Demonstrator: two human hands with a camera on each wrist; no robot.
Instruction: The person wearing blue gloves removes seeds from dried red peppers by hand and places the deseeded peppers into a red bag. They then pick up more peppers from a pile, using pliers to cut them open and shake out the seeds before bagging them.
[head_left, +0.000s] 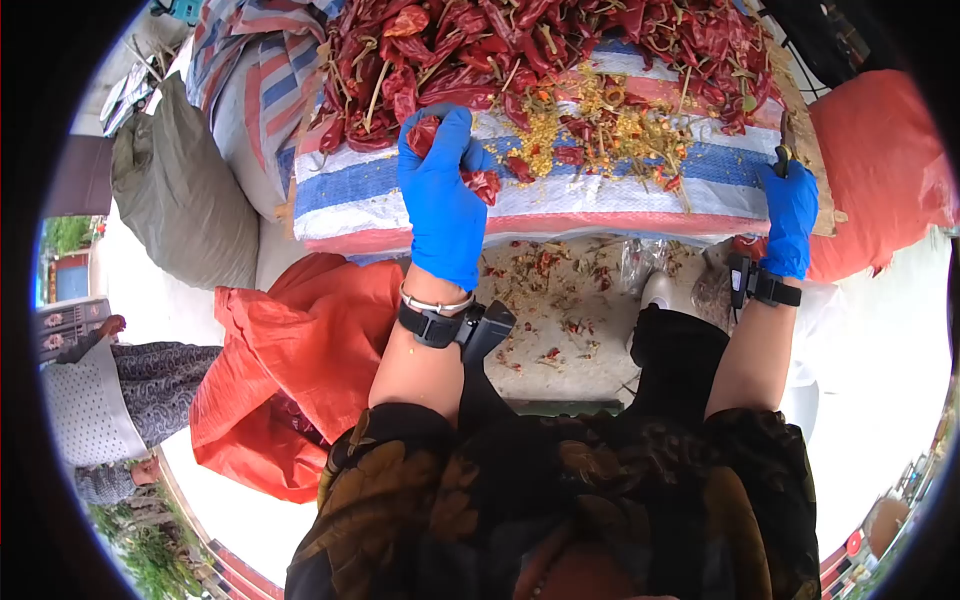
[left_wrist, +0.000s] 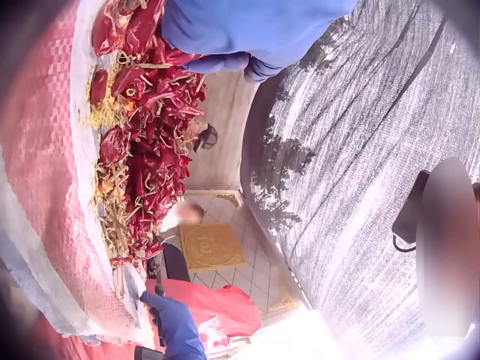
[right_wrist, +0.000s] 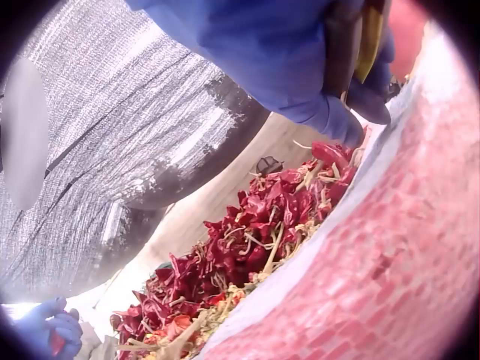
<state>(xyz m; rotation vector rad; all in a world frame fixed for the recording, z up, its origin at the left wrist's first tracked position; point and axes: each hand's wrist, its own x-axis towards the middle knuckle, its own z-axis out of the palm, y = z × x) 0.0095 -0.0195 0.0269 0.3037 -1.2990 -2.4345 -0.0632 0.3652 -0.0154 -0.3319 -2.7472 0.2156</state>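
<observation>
My left hand [head_left: 440, 195], in a blue glove, grips dried red chilies [head_left: 482, 185] just above the front of the heap. One chili shows at the top of the fist and another past the fingers. At the right end of the striped sheet, my gloved right hand [head_left: 791, 215] holds a slim dark tool with a yellow part on its handle [right_wrist: 370, 41], which looks like scissors. A large heap of dried red chilies [head_left: 450, 50] covers the back of the striped woven sheet [head_left: 370, 195]. Yellow seeds and stem bits [head_left: 640, 140] lie in front of the heap.
An open red sack [head_left: 300, 340] stands left of my legs, with a grey-green sack [head_left: 185, 190] behind it. A full red sack [head_left: 880, 170] is at the right. Chili scraps [head_left: 560, 320] litter the floor. Another person [head_left: 130, 400] is at the far left.
</observation>
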